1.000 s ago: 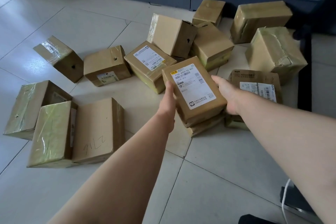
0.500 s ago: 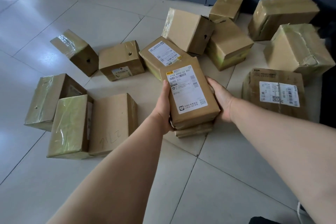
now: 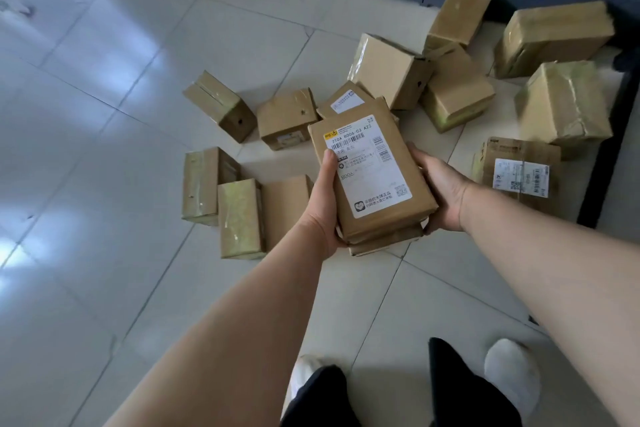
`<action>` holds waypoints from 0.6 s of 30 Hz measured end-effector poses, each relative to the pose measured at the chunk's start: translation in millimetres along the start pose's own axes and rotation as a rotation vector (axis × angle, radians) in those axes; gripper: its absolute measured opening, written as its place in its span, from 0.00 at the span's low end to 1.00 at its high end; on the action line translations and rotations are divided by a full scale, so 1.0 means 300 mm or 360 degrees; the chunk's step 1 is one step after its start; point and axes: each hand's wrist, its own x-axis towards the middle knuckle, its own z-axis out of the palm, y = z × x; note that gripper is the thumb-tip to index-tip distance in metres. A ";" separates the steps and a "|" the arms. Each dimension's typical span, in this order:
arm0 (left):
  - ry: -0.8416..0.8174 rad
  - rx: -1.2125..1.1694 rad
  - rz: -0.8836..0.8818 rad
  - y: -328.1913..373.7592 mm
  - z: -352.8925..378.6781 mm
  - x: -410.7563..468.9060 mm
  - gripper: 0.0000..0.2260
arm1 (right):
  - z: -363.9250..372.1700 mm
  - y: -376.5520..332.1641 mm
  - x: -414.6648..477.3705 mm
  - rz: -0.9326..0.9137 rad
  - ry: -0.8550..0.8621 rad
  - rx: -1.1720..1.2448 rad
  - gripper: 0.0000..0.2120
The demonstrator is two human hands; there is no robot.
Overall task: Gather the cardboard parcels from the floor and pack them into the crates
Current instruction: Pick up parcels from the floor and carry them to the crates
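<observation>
Parcels (image 3: 412, 215), two stacked flat, are held above the tiled floor (image 3: 104, 184) between both hands, the left hand (image 3: 322, 215) gripping the left edge with its thumb on the white label (image 3: 374, 166), the right hand (image 3: 441, 194) clasping the right side (other boxes (image 3: 564, 104) lie scattered beyond).

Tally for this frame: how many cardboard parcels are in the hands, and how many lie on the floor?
Held parcels, stacked between left hand and right hand: 2
Loose parcels on the floor: 12
Total: 14
</observation>
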 end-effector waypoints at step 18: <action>-0.0192 0.0300 0.0349 0.701 0.287 -1.087 0.30 | 0.243 -0.582 -1.181 -0.0325 -0.0056 0.0196 0.29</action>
